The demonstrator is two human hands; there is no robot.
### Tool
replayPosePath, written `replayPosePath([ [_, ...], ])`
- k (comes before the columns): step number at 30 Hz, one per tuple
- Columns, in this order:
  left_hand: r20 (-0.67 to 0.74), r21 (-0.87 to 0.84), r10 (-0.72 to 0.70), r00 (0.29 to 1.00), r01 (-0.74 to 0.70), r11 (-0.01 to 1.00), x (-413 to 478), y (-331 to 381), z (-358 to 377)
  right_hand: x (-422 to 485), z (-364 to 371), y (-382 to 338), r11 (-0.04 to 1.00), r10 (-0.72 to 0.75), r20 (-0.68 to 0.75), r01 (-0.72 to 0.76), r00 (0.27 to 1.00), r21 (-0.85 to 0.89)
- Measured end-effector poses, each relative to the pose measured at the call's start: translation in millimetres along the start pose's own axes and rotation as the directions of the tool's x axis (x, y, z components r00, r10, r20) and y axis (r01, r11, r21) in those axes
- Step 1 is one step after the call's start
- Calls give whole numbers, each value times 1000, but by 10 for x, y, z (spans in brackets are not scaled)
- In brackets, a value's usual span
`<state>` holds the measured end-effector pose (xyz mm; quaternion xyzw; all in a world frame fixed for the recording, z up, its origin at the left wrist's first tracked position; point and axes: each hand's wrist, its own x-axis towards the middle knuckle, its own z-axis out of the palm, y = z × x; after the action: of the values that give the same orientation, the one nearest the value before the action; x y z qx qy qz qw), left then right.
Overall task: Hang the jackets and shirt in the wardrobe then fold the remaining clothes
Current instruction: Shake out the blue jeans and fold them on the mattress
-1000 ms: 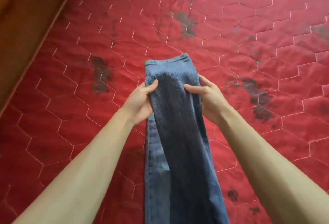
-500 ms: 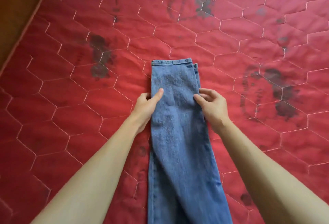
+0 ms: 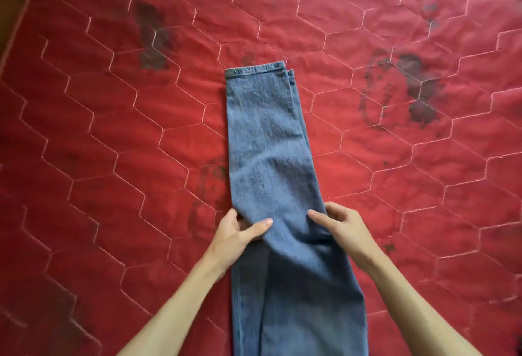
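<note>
A pair of blue jeans point(image 3: 268, 135) lies lengthwise on the red quilted mattress point(image 3: 113, 129), legs stacked one on the other, hems at the far end. The near end runs out of the bottom of the view. My left hand point(image 3: 240, 231) grips the left edge of the jeans about midway, thumb on top and fingers tucked under. On the opposite edge, my right hand point(image 3: 339, 225) holds the denim at the same height, thumb on top. The denim wrinkles slightly between the two hands.
The mattress has white hexagon stitching and several dark stains point(image 3: 415, 95). A brown wooden surface point(image 3: 11, 2) borders its left edge at the upper left. No other clothes are in view.
The jeans' far end has come down flat on the mattress. Both hands have slid back along the edges toward me, from near the hems to about the middle.
</note>
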<state>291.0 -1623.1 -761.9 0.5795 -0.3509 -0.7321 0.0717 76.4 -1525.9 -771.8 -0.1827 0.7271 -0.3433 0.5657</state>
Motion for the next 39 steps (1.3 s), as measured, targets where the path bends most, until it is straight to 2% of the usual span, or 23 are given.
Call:
replayPosePath([
  [3,5,48,101,995,-101,994,-96,90,70,-151,8,59,998,-42,-68,45,997,36],
  [7,201,107,237,950,-262,959,-95,381,180,-194,20,-165,982,-186,-146,180,972,-50],
  [9,245,166,302,921,-346,923,-49,494,194,-169,-12,-337,969,-242,-182,228,953,-95],
  [12,233,255,414,880,-466,847,-19,643,144,-223,-88,-610,956,-294,-197,282,935,-84],
  [14,162,310,468,869,-495,812,16,670,41,-304,-126,-666,950,-312,-196,311,930,-37],
  [17,8,431,391,920,-356,829,-12,540,-104,-407,-118,-502,956,-292,-210,290,933,-43],
  [19,-103,505,246,964,-163,847,-132,361,-113,-443,-108,-238,978,-193,-193,173,962,-118],
  [20,-135,488,174,975,-87,868,-194,231,-129,-480,-102,-98,985,-111,-172,86,979,-149],
  [23,-102,315,1,995,31,949,-490,-178,-170,-675,-59,293,977,93,-67,-104,993,-187],
  [26,-47,13,-80,996,81,997,-667,-519,-193,-899,10,465,994,91,-35,-93,995,-65],
  [27,-40,-15,-80,996,79,997,-685,-593,-190,-948,30,482,997,77,-30,-77,997,5],
  [29,-12,23,-36,999,36,999,-726,-677,-151,-977,43,513,998,53,-32,-52,998,32],
  [32,-79,249,83,993,-61,967,-706,-692,-147,-908,43,514,999,29,-75,-31,997,-27],
  [35,-237,386,253,938,-148,910,-540,-478,-205,-681,19,371,994,-7,-184,-13,983,-104],
  [37,-294,475,300,908,-134,870,-329,-231,-236,-427,0,159,979,-58,-252,5,966,-203],
  [39,-278,523,309,910,-127,843,-72,68,-217,-127,6,-85,954,-103,-267,19,958,-299],
])
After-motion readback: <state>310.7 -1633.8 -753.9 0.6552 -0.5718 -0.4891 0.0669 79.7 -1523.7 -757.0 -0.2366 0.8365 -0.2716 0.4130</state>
